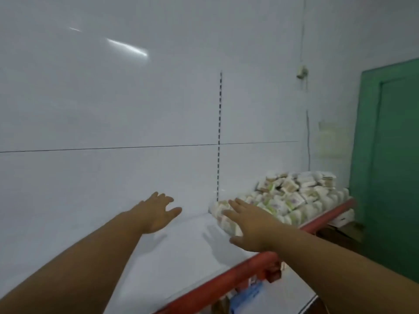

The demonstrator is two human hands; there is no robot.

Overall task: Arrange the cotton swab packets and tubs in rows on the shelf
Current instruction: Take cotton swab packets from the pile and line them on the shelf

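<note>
Neither hand holds anything. Left hand (158, 215): fingers straight and spread, thumb out to the side, palm down. Right hand (248, 225): also flat and splayed, thumb hanging toward the front edge.

Cotton swab packets (292, 196) lie in a loose heap at the right end of the shelf (181, 257), against the white back panel (113, 109) and reaching out to the red front rail (249, 266). Rounded white items along the front of the heap may be tubs; too blurred to tell. The near end of the heap (223, 211) sits just right of the slotted upright (219, 123). The left stretch of shelf shows bare white surface.

Step in hand, as judged: early, a reach to the heap with no tidy rows formed yet. Right fingertips overlap the nearest packets; whether they touch or only hover cannot be told. Left hand hangs above the bare shelf, apart from the heap and near the back panel.

Next move probably calls for the right hand to close on one or several packets at the heap's near end, draw them left onto the bare stretch, and square them against the back panel with the left hand steadying. Loose stacking suggests neighbours may slide off.

Pose: both forearms extended forward and angled slightly right, wrists level.

Green door (390, 155) stands beyond the shelf's right end.
</note>
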